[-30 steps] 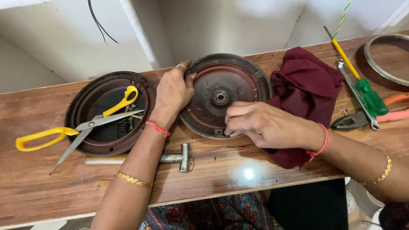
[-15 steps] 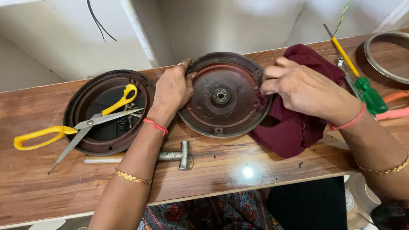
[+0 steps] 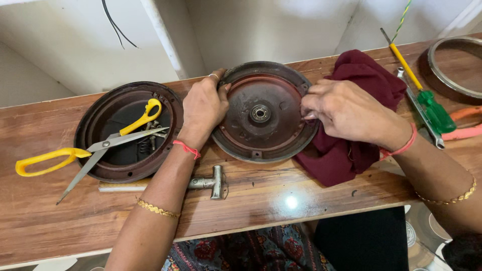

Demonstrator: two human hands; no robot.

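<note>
While the left hand is gripping the left rim of the round rusty cover, closed on it with the fingers curled over the far edge, the right hand is now pinching at the cover's right rim, fingertips drawn together on the metal. A second ago that hand was lying on the near side of the cover, and half a second ago it was lifting over the maroon cloth; it is now coming back to the rim from the cloth side, so the work seems to be moving round the edge. The cover is lying flat near the middle of the desk, towards its far edge, partly over the cloth. Left of it, a second dark cover is holding yellow-handled scissors. A green-handled screwdriver is lying towards the right edge. No packages, labels or signs are showing.
</note>
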